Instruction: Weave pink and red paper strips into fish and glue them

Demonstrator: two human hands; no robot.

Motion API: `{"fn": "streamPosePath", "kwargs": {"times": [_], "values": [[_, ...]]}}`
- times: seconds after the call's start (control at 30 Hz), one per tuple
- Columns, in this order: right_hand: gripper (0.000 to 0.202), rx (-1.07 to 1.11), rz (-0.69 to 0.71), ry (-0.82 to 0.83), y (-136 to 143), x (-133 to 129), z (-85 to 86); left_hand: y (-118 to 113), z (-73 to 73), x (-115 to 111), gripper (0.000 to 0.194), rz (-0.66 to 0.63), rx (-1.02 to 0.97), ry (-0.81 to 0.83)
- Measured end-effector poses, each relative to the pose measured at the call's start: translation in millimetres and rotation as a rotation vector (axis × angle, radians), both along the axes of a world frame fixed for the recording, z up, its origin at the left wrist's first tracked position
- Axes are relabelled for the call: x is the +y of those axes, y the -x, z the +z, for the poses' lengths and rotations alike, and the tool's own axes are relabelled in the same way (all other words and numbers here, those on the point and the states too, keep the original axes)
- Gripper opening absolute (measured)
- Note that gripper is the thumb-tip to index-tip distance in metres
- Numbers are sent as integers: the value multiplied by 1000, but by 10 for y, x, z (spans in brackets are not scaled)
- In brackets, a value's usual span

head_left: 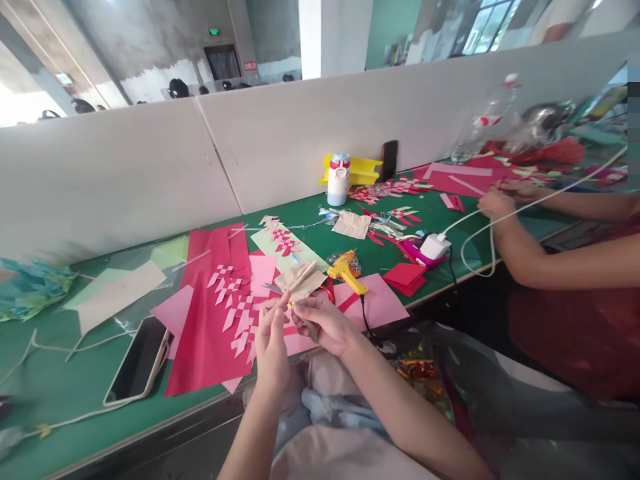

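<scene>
My left hand and my right hand meet over the front edge of the green table. Both pinch the lower end of a folded beige paper piece, which fans out above my fingers. A thin greenish strip hangs from my right hand. Just behind the paper lie a red and pink woven paper sheet, a yellow glue gun and red-handled scissors, mostly hidden.
A phone lies at the front left beside white cord. A white bottle, paper scraps and a white charger sit further back. Another person's arms work at the right. A grey partition backs the table.
</scene>
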State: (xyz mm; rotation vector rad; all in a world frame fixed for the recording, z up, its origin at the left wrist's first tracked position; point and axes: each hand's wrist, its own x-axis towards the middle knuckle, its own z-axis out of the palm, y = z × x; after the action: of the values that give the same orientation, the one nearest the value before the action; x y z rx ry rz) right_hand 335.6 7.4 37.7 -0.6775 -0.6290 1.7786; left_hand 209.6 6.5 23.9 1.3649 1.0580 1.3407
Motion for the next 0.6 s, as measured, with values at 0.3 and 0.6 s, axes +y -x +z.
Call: {"fn": "streamPosePath", "kwargs": {"times": [0.3,0.6], "values": [[29,-17,185,30,4,-283,-79,301,130,-133,21,-276,-26,43],[27,-129,305,11,59,-513,-175,395,105,-415,21,-262,-150,258]]}}
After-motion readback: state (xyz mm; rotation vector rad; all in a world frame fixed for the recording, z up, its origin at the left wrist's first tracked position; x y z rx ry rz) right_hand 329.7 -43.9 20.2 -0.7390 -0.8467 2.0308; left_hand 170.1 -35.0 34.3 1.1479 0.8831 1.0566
